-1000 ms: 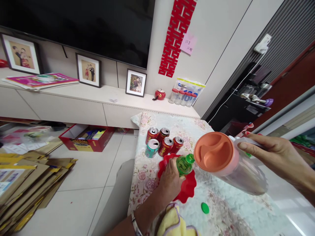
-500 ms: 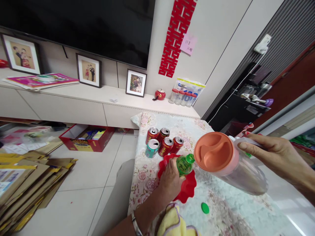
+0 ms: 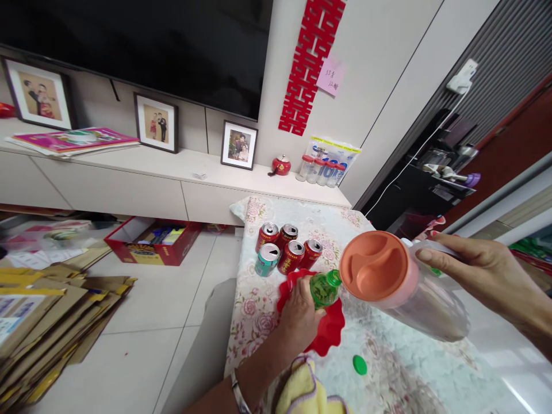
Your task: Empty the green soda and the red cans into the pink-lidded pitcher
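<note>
My left hand point(image 3: 301, 310) is wrapped round a green plastic bottle point(image 3: 323, 289), whose uncapped mouth faces up and to the right. The bottle stands over a red wavy-edged plate point(image 3: 330, 332). Tilted toward that mouth is a clear pitcher point(image 3: 431, 310) with an orange lid point(image 3: 374, 265), its lid edge right beside the bottle's opening. My right hand point(image 3: 478, 264) grips the pitcher by its handle. I cannot make out any stream of liquid between them. A green bottle cap point(image 3: 359, 364) lies on the flowered tablecloth point(image 3: 254, 310).
Several opened drink cans point(image 3: 291, 256) stand behind the plate. A folded yellow cloth point(image 3: 304, 391) lies at the near edge. Beyond the table is a white cabinet point(image 3: 194, 172) with framed photos and small jars point(image 3: 319, 171). Flattened cardboard point(image 3: 56, 328) and a red box point(image 3: 150, 244) are on the floor.
</note>
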Demonstrator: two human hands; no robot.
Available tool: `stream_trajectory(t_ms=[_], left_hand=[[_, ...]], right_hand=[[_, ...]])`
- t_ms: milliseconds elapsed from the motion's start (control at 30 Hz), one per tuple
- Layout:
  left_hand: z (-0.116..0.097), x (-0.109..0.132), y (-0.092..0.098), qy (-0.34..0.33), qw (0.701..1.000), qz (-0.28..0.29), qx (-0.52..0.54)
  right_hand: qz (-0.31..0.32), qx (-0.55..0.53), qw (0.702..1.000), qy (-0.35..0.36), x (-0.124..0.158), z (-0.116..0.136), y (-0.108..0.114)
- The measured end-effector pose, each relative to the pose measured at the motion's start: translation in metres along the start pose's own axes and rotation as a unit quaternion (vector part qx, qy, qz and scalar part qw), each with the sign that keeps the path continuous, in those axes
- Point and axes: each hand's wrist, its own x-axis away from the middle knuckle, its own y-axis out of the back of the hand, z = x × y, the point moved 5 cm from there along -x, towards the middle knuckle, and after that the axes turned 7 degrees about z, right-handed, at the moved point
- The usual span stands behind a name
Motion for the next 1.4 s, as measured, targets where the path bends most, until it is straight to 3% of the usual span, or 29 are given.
stream_trajectory(t_ms=[400,1200,1400], left_hand=[[0.000,-0.001,0.000,-0.006,1.000,-0.013,0.012],[-0.004,0.001,0.001,0.025,0.999,0.018,-0.010],[-0.003,0.001,0.002,0.018,1.000,0.003,-0.005]], right_hand=[[-0.034,-0.009,0.999,-0.001,-0.001,0.009,-0.002],[-0.022,-0.008,1.000,0.015,0.001,0.012,0.000],[-0.026,-0.004,1.000,0.014,0.000,0.013,0.001]])
